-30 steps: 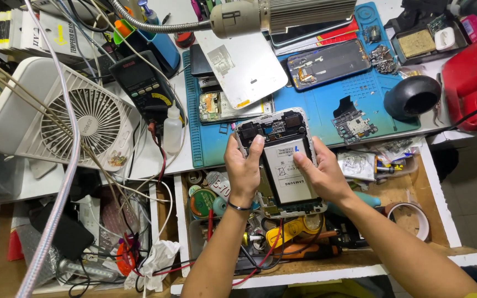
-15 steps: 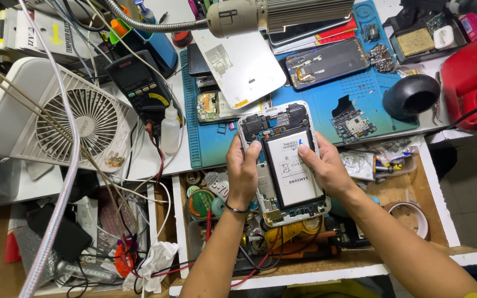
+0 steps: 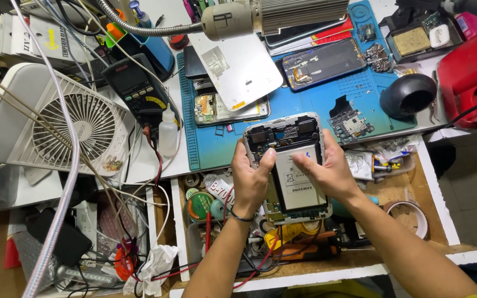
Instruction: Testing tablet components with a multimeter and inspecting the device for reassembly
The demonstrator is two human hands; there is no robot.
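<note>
Blue repair mat on cluttered white bench, opened phone above.

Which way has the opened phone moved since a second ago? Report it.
Yes, the phone shifted slightly right, toward the circuit board on the blue mat.

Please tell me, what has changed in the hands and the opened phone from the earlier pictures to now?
Little changed. The opened phone stays held in both hands over the drawer edge; it shifted slightly nearer the blue mat. The left hand keeps its grip on the left side, and the right hand still presses its thumb on the battery. The bench items did not move.
</note>
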